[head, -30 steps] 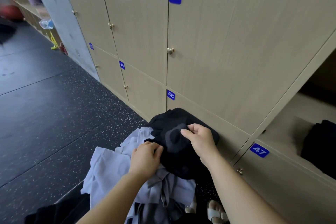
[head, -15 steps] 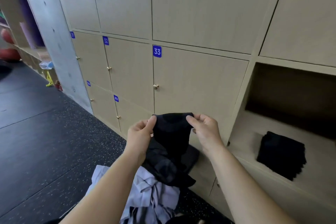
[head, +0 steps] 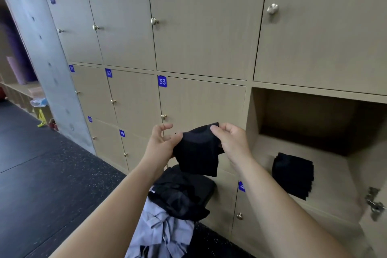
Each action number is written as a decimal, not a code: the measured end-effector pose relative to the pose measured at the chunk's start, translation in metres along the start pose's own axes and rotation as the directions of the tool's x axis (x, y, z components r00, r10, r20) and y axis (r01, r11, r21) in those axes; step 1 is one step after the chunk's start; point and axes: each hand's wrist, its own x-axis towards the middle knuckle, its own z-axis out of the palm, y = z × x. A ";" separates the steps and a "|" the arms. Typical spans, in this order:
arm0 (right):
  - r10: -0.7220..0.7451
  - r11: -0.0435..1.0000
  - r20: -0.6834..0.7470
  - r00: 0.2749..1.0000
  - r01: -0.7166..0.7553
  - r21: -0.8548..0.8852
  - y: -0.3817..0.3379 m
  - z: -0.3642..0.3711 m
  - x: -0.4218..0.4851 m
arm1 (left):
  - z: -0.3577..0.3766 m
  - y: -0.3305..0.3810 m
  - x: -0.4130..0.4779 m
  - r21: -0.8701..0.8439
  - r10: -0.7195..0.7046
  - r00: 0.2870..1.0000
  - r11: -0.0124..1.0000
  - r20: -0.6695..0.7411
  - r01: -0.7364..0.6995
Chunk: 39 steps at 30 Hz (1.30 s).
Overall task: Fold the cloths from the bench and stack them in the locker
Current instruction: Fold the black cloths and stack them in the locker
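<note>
We hold the black cloth (head: 196,151) up betw. both hands. Right hand (head: 230,142) pinches its top corner, left hand (head: 161,142) grips the left edge. Cloth's long axis hangs downward. The open locker (head: 335,178) w/ the folded stack (head: 293,174) lies to our right, so right hand's nearer. Unfolded pile (head: 180,195) sits below.

Black cloth (head: 196,153) held up, folded black stack (head: 293,174) in open locker (head: 335,180)
</note>
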 end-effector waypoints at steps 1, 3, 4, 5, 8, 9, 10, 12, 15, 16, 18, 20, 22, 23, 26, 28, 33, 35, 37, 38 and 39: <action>0.003 1.000 0.015 1.000 -0.003 -0.009 -0.004 -0.003 -0.001 | 0.002 0.002 -0.002 0.031 0.022 0.999 0.999 0.042 -0.024; 0.006 1.000 0.074 0.997 -0.005 -0.012 -0.011 -0.009 -0.002 | 0.006 0.005 -0.003 0.092 0.061 0.992 0.993 0.111 -0.071; -0.001 0.999 0.097 0.995 0.005 -0.032 -0.013 -0.011 -0.002 | 0.007 0.008 -0.003 0.118 0.078 0.990 0.989 0.118 -0.092; -0.016 0.998 0.101 0.995 0.021 -0.052 -0.017 -0.013 -0.002 | 0.009 0.011 -0.003 0.131 0.091 0.990 0.986 0.111 -0.106; -0.064 0.984 0.065 0.996 0.074 -0.163 -0.021 -0.018 0.004 | 0.013 0.018 -0.002 0.052 0.074 0.988 0.995 0.139 -0.082; -0.083 0.968 0.054 0.995 0.094 -0.233 -0.021 -0.019 0.008 | 0.014 0.020 -0.001 0.020 0.055 0.987 0.998 0.148 -0.058; -0.106 0.937 0.047 0.993 0.116 -0.331 -0.020 -0.019 0.011 | 0.015 0.020 0.000 0.013 0.050 0.989 0.999 0.141 -0.052; -0.138 0.888 0.028 0.990 0.137 -0.439 -0.023 -0.022 0.014 | 0.017 0.022 0.005 0.068 0.088 0.992 0.993 0.086 -0.094; -0.132 0.944 0.046 0.990 0.140 -0.300 -0.031 -0.027 0.018 | 0.020 0.027 0.011 0.141 0.159 0.987 0.978 -0.012 -0.156; -0.118 0.962 0.052 0.992 0.127 -0.241 -0.034 -0.027 0.018 | 0.021 0.030 0.013 0.153 0.171 0.985 0.974 -0.030 -0.165; -0.126 0.970 0.044 0.991 0.132 -0.203 -0.039 -0.029 0.021 | 0.021 0.037 0.018 0.166 0.172 0.984 0.972 -0.036 -0.164; -0.112 0.979 0.042 0.993 0.118 -0.167 -0.042 -0.029 0.025 | 0.021 0.045 0.022 0.184 0.161 0.987 0.970 -0.009 -0.157; -0.102 0.986 0.040 0.994 0.106 -0.131 -0.045 -0.029 0.027 | 0.020 0.051 0.024 0.221 0.154 0.987 0.962 0.034 -0.158; -0.099 0.987 0.031 0.995 0.102 -0.121 -0.047 -0.028 0.028 | 0.020 0.053 0.025 0.247 0.158 0.986 0.955 0.053 -0.167; -0.105 0.988 0.007 0.994 0.105 -0.109 -0.051 -0.029 0.030 | 0.020 0.057 0.028 0.277 0.160 0.983 0.944 0.087 -0.178; -0.106 0.989 -0.005 0.994 0.105 -0.102 -0.052 -0.028 0.031 | 0.022 0.060 0.030 0.223 0.111 0.986 0.965 0.127 -0.137; -0.116 0.989 -0.023 0.993 0.113 -0.095 -0.052 -0.028 0.032 | 0.031 0.069 0.026 0.112 -0.052 0.967 0.993 0.249 0.025; -0.117 0.988 -0.010 0.993 0.115 -0.102 -0.052 -0.029 0.031 | 0.036 0.070 0.025 0.272 -0.047 0.956 0.962 0.291 -0.035; -0.126 0.987 0.026 0.992 0.127 -0.098 -0.053 -0.031 0.029 | 0.042 0.072 0.026 0.400 -0.038 0.958 0.913 0.283 -0.081; -0.130 0.987 0.043 0.991 0.134 -0.094 -0.054 -0.033 0.028 | 0.044 0.072 0.027 0.442 -0.032 0.962 0.892 0.272 -0.096; -0.136 0.985 0.064 0.989 0.142 -0.095 -0.055 -0.035 0.027 | 0.046 0.073 0.028 0.471 -0.023 0.963 0.875 0.268 -0.110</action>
